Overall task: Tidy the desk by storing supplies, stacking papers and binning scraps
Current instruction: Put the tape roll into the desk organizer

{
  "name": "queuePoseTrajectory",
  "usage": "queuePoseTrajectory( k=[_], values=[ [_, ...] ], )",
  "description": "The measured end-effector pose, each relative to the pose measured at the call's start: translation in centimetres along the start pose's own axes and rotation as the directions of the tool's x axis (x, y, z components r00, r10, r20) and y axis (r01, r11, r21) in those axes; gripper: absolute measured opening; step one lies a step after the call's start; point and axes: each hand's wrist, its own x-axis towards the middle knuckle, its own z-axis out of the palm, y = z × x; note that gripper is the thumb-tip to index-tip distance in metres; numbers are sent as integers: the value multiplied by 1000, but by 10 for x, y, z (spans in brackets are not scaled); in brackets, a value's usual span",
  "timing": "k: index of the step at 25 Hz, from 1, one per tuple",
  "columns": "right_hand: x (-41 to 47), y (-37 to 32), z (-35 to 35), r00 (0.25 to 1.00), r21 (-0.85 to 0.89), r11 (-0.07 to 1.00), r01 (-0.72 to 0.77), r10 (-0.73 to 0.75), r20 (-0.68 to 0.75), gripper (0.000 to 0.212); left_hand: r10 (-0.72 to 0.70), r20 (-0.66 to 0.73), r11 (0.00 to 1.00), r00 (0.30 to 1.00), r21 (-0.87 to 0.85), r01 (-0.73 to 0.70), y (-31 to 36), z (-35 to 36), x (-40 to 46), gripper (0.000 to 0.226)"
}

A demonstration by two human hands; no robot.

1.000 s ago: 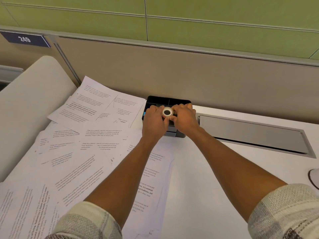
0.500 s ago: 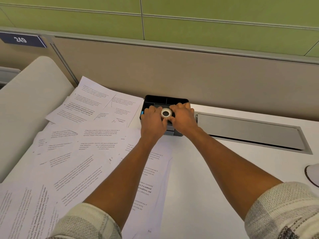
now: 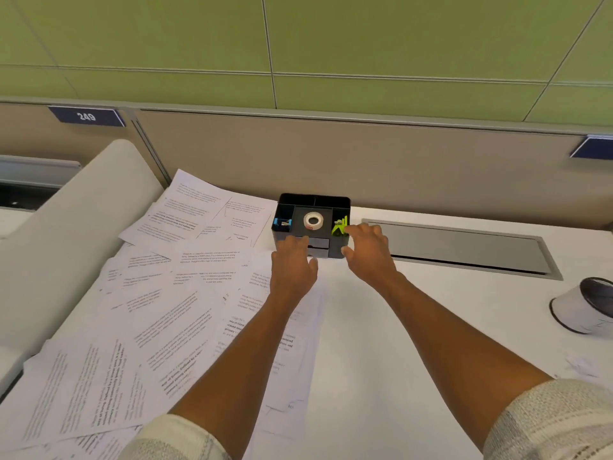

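Both hands, L (image 3: 293,263) & R (image 3: 366,249), let go, pulled back near, fingers loose, empty. Tape roll (image 3: 313,221) now sits in organizer (image 3: 341,204) center tray.

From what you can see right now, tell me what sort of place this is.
Probably an office cubicle: a numbered partition plate reading 249, a black desk organiser and printed papers spread over a white desk.
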Motion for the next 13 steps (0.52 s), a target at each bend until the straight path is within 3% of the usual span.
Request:
queuePoseTrajectory(
  k=[4, 13],
  values=[
    [-65, 10, 6, 996, 29, 999, -34, 32, 81, 46, -46, 88, 999, 995, 2, 46, 0, 10, -59, 57],
    [-191, 18, 34, 956, 116, 993, -23, -12, 293, 52, -101, 138, 995, 985, 11, 101, -23, 26, -192, 66]
  ],
)
